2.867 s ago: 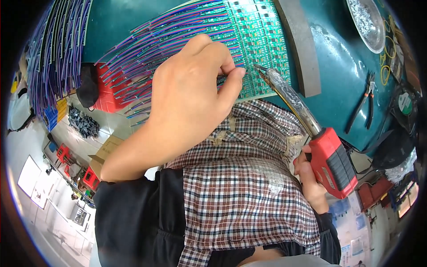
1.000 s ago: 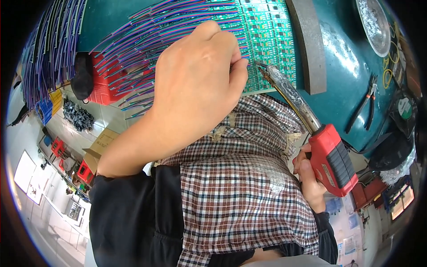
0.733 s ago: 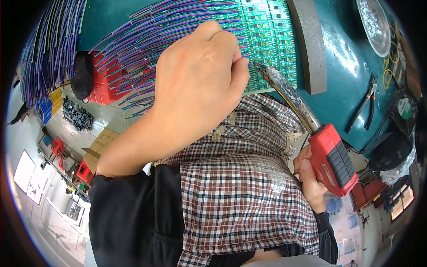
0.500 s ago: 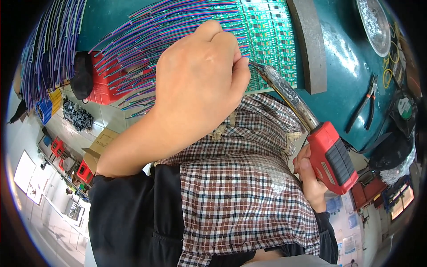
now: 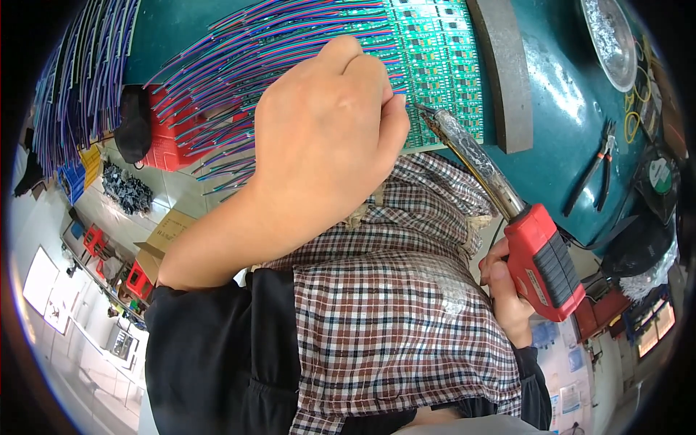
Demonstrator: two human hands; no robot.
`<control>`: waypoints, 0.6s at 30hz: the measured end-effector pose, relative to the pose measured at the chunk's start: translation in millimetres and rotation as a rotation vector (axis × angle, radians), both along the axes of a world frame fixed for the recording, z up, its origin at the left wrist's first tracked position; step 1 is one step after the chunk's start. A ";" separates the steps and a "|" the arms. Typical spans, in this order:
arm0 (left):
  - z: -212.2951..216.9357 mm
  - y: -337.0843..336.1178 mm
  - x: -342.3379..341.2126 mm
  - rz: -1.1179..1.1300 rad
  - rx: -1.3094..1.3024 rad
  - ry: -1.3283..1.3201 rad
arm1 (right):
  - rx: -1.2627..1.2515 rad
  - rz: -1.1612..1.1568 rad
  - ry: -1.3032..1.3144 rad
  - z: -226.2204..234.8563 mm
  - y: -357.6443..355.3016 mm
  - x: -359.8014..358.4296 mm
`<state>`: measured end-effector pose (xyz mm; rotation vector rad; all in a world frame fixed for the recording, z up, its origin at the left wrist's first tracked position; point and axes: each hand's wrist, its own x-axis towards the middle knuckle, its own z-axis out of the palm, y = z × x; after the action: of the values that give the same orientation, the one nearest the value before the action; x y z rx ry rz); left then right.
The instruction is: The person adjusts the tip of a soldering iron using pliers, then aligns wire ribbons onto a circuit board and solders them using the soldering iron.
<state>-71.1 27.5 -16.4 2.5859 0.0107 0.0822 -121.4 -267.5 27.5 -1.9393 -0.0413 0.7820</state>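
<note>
My left hand [image 5: 326,130] is closed in a pinch over the near part of a green circuit board panel [image 5: 435,65]. A wire end with a bit of red and blue shows at its fingertips, so it grips a wire; most of it is hidden under the hand. Rows of thin coloured wires [image 5: 290,51] stretch left from the panel. My right hand [image 5: 507,293] is wrapped round the red and black handle of a soldering iron [image 5: 536,254]. The iron's tip is just right of my left fingertips, over the board; I cannot tell whether it touches.
A grey bar [image 5: 504,72] lies along the panel's right side. Farther right are pliers [image 5: 602,163], a round metal dish [image 5: 609,40] and yellow bands [image 5: 634,119]. More wires [image 5: 90,80] hang over the left edge. A red stool [image 5: 170,145] stands below the table.
The soldering iron has shifted slightly right and down, its tip a little farther from my left fingertips. My left hand has barely moved.
</note>
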 end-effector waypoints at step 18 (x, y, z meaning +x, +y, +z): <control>-0.9 -1.4 -1.4 -0.001 0.005 -0.007 | -0.036 0.030 0.027 1.1 1.4 3.2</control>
<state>-72.5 26.2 -17.4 2.5909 0.0061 0.0903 -118.2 -266.0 28.6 -1.9660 -0.0398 0.8337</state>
